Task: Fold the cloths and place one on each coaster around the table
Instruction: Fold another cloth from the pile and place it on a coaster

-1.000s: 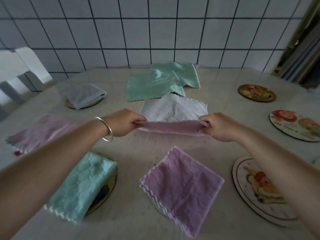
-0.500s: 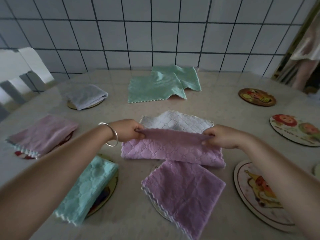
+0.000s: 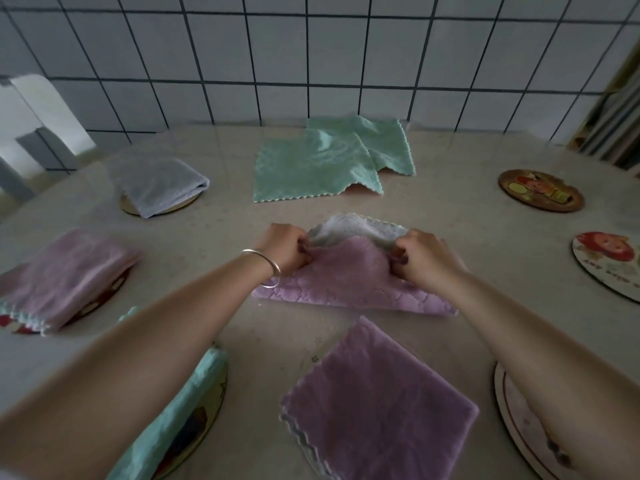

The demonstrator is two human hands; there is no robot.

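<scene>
Tiled wall behind, beige desk (image 3: 214,237) up front. Mid-fold: left hand (image 3: 289,249) and right hand (image 3: 424,258), fingers pinched on the purple cloth (image 3: 349,282) lying mid-desk over a white cloth (image 3: 356,228). Next it probably needs another fold, then a bare coaster (image 3: 540,190).

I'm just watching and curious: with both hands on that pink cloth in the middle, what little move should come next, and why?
Probably fold it in half again. Left hand and right hand pinch the pink cloth, which lies as a long strip, wider than the folded purple cloth nearby, so it likely needs another fold to fit a bare coaster.
</scene>
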